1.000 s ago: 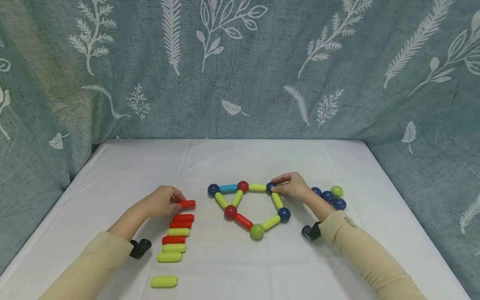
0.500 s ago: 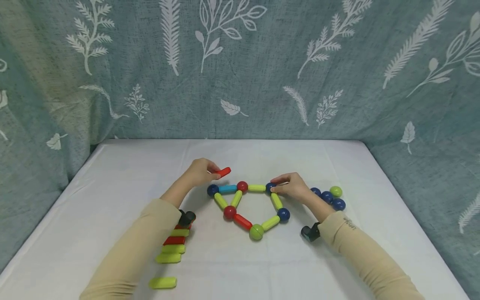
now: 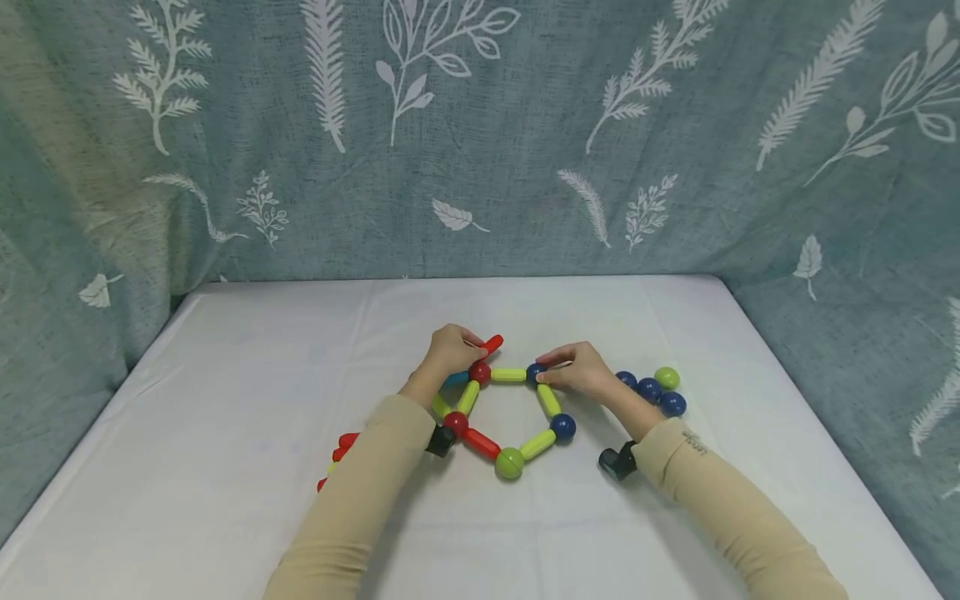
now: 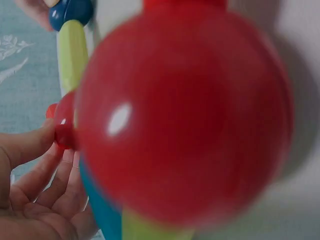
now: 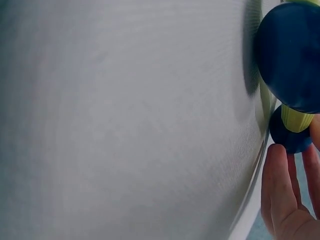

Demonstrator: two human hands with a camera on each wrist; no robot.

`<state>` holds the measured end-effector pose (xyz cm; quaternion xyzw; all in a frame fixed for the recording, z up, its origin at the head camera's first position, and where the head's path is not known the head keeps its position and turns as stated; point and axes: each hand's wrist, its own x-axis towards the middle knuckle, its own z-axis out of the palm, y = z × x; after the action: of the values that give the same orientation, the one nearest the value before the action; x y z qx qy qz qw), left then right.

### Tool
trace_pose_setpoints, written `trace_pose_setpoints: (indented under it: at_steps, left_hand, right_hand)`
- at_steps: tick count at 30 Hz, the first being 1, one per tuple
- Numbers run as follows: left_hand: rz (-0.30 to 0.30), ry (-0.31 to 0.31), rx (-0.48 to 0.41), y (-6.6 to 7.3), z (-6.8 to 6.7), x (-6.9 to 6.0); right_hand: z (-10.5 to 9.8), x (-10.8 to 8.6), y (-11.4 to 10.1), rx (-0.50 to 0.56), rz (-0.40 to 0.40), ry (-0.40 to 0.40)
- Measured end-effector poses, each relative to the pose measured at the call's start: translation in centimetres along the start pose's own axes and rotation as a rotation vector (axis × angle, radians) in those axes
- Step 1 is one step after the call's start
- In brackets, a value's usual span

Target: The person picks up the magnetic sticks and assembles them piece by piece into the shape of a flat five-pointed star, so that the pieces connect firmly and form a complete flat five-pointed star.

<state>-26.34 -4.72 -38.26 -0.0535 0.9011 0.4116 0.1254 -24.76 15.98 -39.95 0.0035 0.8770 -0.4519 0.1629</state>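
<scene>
My left hand (image 3: 452,350) pinches a red stick (image 3: 492,343) just behind the red ball (image 3: 480,372) at the top of a ball-and-stick ring. Thumb and fingers of my right hand (image 3: 581,371) grip the dark blue ball (image 3: 535,373) at the ring's upper right. A yellow-green stick (image 3: 508,376) joins those two balls. In the left wrist view a red ball (image 4: 185,115) fills the middle and partly hides the frame behind it. In the right wrist view my right hand (image 5: 290,200) is at the far blue ball (image 5: 290,136).
Several blue balls (image 3: 648,389) and a green ball (image 3: 667,378) lie right of my right hand. Loose red sticks (image 3: 348,440) show beside my left sleeve, which covers others. The green ball (image 3: 509,463) forms the ring's near corner.
My left hand has carried the red stick from the left row, past the blue corner ball, to behind the top red ball. My right hand has kept its grip on the blue ball.
</scene>
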Motion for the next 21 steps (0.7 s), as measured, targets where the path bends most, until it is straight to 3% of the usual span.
trace_pose_setpoints:
  at_steps: [12,16,21]
  left_hand:
    - [-0.056,0.013,-0.008,0.7,1.4,-0.3]
    - [-0.048,0.018,-0.005,0.7,1.4,-0.4]
    - [0.004,0.000,0.022,0.2,1.2,-0.5]
  right_hand:
    - [0.1,-0.2,-0.1,0.023,0.000,-0.002]
    - [0.1,-0.2,-0.1,0.023,-0.003,0.002]
    - [0.1,-0.1,0.1,0.030,-0.002,0.003]
